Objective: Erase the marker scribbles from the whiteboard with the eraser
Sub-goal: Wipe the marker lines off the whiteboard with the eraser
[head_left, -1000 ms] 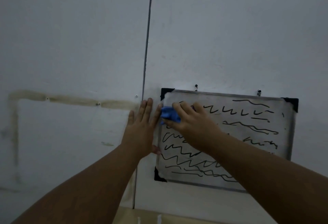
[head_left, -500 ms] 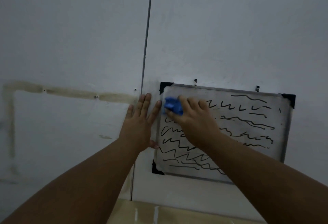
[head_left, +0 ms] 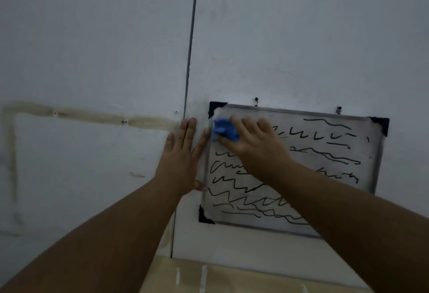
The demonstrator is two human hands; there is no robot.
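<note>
Two hands: right hand presses eraser; left hand beside it.

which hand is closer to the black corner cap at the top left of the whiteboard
Right. The right hand presses the blue eraser on the board just below and right of the corner cap; the left hand lies flat on the wall, lower and left of it.

no readable text, whiteboard bears only black marker scribbles; no labels
</note>
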